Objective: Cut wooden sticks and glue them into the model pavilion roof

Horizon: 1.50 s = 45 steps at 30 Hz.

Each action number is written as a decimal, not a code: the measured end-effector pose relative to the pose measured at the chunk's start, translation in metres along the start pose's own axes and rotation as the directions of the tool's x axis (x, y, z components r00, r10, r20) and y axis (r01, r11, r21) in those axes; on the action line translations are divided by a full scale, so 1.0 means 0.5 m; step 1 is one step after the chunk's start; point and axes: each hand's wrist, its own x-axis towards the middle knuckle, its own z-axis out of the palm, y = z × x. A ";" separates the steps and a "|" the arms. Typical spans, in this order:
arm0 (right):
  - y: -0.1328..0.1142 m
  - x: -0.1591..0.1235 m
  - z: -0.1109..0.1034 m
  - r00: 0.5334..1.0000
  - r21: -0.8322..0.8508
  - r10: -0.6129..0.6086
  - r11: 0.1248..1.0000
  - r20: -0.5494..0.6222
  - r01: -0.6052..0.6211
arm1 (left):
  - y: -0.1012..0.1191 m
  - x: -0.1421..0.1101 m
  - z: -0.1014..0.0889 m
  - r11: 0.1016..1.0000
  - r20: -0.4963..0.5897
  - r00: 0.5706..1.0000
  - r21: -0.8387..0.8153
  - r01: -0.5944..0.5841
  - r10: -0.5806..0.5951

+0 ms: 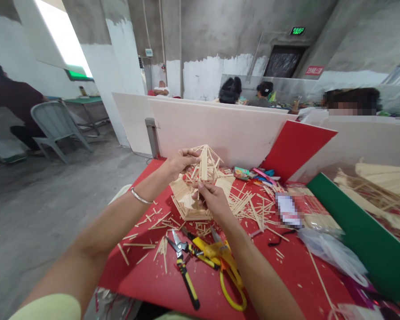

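Note:
A small peaked frame of thin wooden sticks (204,162) stands in the middle of the red table. At its upper left, my left hand (183,161) has its fingers closed on the frame's side. My right hand (210,195) is lower, in front of the frame, thumb and fingers pinched together; what they hold, if anything, is too small to make out. Below and behind the hands lies a wooden base (190,209) built of flat sticks. Nearer me are yellow-and-black cutters (183,266) and yellow-handled scissors (231,275), partly beside my right forearm.
Loose sticks (253,209) are scattered over the red table (143,280). A plastic bag (330,253) and a green board (350,231) are on the right. White panels (213,129) border the back; other people sit beyond.

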 end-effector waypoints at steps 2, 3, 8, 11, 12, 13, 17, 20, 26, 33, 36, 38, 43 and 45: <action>0.001 0.003 0.000 1.000 0.001 -0.017 1.000 0.005 0.017 | -0.002 0.001 -0.001 1.000 0.010 1.000 -0.022 0.006 -0.005; 0.002 0.004 0.000 1.000 0.001 -0.025 1.000 0.005 0.025 | -0.003 0.002 -0.001 0.999 0.018 1.000 -0.033 0.008 -0.007; 0.004 0.009 -0.001 0.999 -0.009 -0.037 0.999 0.002 0.037 | -0.006 0.002 -0.005 0.998 0.040 0.999 -0.066 0.008 -0.006; 0.002 0.009 0.000 1.000 0.002 -0.028 1.000 0.000 0.028 | -0.007 0.003 -0.005 0.997 0.035 0.999 -0.075 0.014 -0.012; 0.002 0.009 0.000 1.000 0.008 -0.026 1.000 -0.002 0.026 | -0.008 0.003 -0.005 0.997 0.032 0.999 -0.072 0.012 -0.010; 0.001 0.008 0.000 1.000 0.016 -0.023 1.000 -0.002 0.023 | -0.009 0.004 -0.005 0.998 0.031 1.000 -0.067 0.008 -0.006; 0.000 0.009 0.000 1.000 0.041 -0.007 0.999 -0.005 0.008 | -0.014 0.007 -0.007 0.998 0.035 0.999 -0.060 -0.006 0.009; 0.001 0.010 0.000 1.000 0.039 -0.011 0.999 -0.006 0.011 | -0.015 0.008 -0.007 0.998 0.031 0.999 -0.060 -0.009 0.011; 0.001 0.010 0.000 1.000 0.052 -0.019 0.998 -0.009 0.020 | -0.014 0.005 -0.007 0.998 0.020 1.000 -0.063 -0.002 0.003; 0.011 0.018 0.000 0.997 0.049 -0.072 0.996 -0.027 0.073 | 0.006 -0.016 0.010 1.000 -0.024 1.000 -0.013 -0.010 0.010; 0.012 0.009 -0.003 0.988 -0.004 -0.156 0.988 -0.023 0.156 | 0.033 -0.071 0.021 0.958 -0.204 0.952 0.220 -0.182 0.228; 0.006 -0.008 -0.006 0.977 -0.091 -0.211 0.973 0.008 0.211 | 0.046 -0.124 0.020 0.791 -0.237 0.817 0.488 -0.367 0.526; -0.019 -0.075 -0.014 0.923 -0.421 -0.347 0.821 0.167 0.385 | 0.022 -0.247 -0.010 0.122 0.252 0.527 0.809 -0.575 0.811; -0.020 -0.105 -0.015 0.886 -0.596 -0.366 0.657 0.283 0.462 | -0.014 -0.279 -0.021 -0.063 0.479 0.540 0.785 -0.616 0.692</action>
